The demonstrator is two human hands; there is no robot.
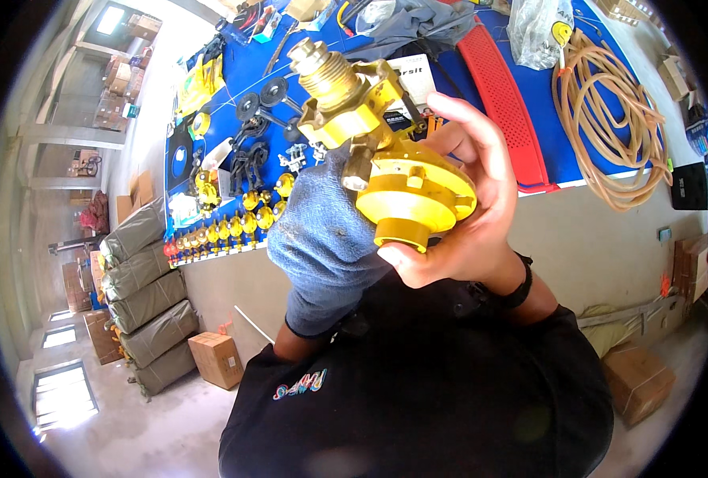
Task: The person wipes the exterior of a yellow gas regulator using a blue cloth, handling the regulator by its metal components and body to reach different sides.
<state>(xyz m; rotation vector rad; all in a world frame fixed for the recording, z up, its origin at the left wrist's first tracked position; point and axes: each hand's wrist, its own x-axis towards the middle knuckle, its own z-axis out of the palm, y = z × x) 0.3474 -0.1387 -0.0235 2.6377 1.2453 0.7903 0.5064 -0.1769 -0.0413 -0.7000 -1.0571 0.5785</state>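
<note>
We seem to be wiping the valve (420, 190), right hand (481, 209) clamped on it; we can't tell our left hand's grip under the cloth (320, 233). Continuing likely calls for turning it.

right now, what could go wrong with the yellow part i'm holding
The yellow valve could slip from the bare right hand. The blue cloth close beside it might snag on its protruding parts. A bump could knock over the small yellow pieces lined along the edge of the blue table.

This looks like a workshop: blue table (538, 97), row of yellow metal fittings (223, 230), cardboard box (215, 360).
</note>
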